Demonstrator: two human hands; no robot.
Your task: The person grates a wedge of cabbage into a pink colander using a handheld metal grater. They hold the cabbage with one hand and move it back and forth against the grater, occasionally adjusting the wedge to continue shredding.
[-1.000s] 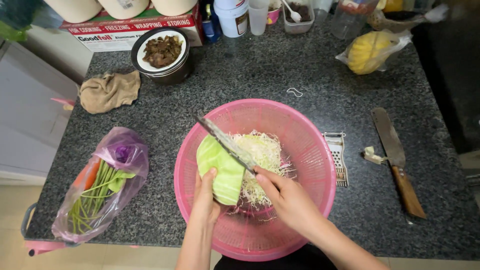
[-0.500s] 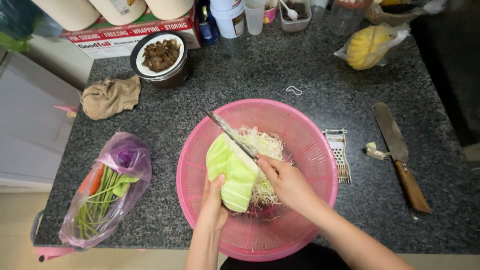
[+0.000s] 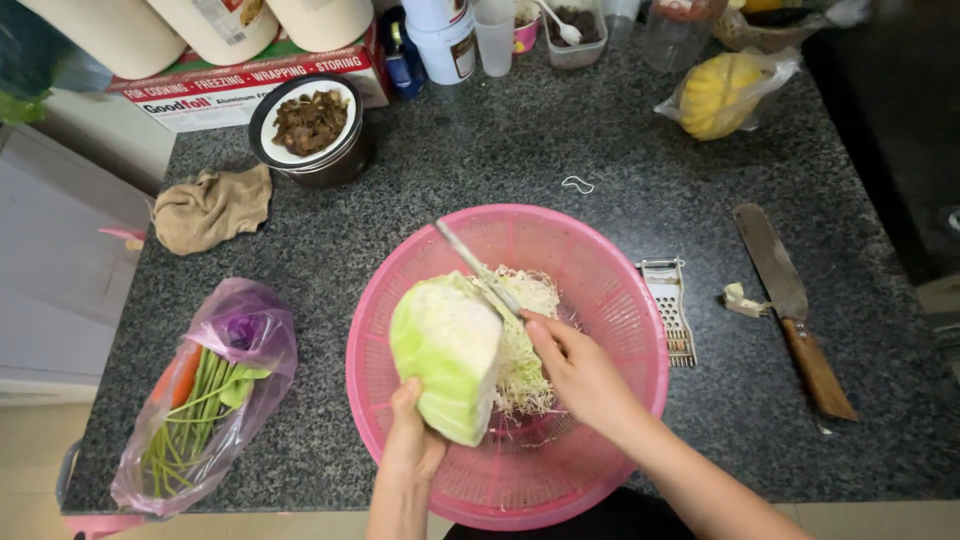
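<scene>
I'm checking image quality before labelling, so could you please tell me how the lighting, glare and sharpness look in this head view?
Head view: soft, even light with faint shadows; slight sheen on the plastic bag; the cabbage, left hand, right hand and pink colander are sharp; the thin knife is slightly smeared; edges bow a little.

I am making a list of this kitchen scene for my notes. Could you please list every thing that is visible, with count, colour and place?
cabbage: 1, pale green, in basket
knife: 1, thin, steel, against cabbage
basket: 1, pink, counter centre
shreds: pile, whitish, in basket
cleaver: 1, wooden handle, right
grater: 1, metal, beside basket
vegetable bag: 1, purple-clear, left
cloth: 1, tan, left
bowl: 1, dark food, rear
squash: 1, yellow, bagged, rear right
left hand: holds cabbage
right hand: holds knife
</scene>
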